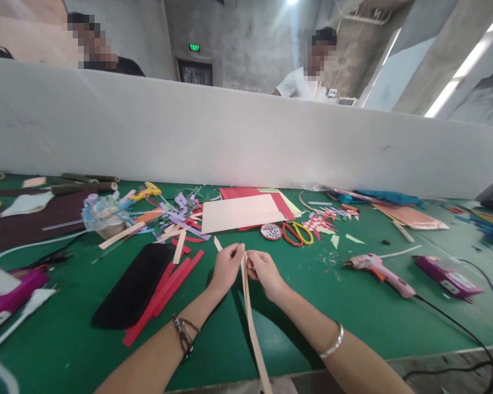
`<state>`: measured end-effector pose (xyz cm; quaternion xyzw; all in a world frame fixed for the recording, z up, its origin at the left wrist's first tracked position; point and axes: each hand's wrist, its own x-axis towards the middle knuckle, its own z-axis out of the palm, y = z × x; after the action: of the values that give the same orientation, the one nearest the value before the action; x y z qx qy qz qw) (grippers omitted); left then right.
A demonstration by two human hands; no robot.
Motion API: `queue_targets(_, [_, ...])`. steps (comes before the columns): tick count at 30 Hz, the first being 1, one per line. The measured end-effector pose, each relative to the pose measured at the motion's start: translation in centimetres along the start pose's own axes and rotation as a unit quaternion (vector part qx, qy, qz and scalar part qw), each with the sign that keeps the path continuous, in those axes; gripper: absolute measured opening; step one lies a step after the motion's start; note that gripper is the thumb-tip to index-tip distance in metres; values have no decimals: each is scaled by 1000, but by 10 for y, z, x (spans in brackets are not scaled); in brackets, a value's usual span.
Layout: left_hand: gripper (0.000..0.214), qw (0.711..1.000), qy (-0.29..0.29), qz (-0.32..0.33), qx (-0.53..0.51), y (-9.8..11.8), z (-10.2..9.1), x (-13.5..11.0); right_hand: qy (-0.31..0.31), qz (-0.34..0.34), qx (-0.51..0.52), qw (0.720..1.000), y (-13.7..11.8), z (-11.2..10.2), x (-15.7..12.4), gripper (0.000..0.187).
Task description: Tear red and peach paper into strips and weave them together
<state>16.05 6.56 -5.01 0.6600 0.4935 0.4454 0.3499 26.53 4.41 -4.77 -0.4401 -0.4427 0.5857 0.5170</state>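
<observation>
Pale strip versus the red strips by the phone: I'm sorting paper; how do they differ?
The pale strip is peach-coloured; the red strips are bright red. The left hand and right hand hold the pale strip, while the red strips lie on the green table. Both are long and narrow.

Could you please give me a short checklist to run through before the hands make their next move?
1. Grip on the pale strip: ok, pinched in the fingertips of the left hand and the right hand.
2. Fold or join at the pinch: cannot tell, the fingers hide it.
3. Scissors apart from the hands: ok, lying on the green table beyond the right hand.
4. Pink glue gun apart from the right hand: ok, it lies off to the right.
5. Glue gun heat: cannot tell.
6. Table tidy: not ok, paper scraps are strewn beyond the hands.
</observation>
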Motion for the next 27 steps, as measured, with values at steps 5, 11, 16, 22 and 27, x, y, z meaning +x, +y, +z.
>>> queue_targets(5, [40,998,-50,11,-22,6,-2,-1,22,-5,10,1000,-3,-3,0,26])
queue_targets(11, [34,996,-74,33,-26,9,0,-4,39,-21,0,999,-6,-5,0,35])
queue_targets(16, [32,998,-52,34,-20,5,1,-4,24,-21,-38,999,-4,-4,1,40])
queue_targets(22, [32,999,-23,36,-15,4,-1,-3,16,-25,-96,995,-2,-6,2,42])
queue_targets(27, [35,997,-67,42,-11,6,-2,-4,36,-38,-80,995,-2,-9,3,42])
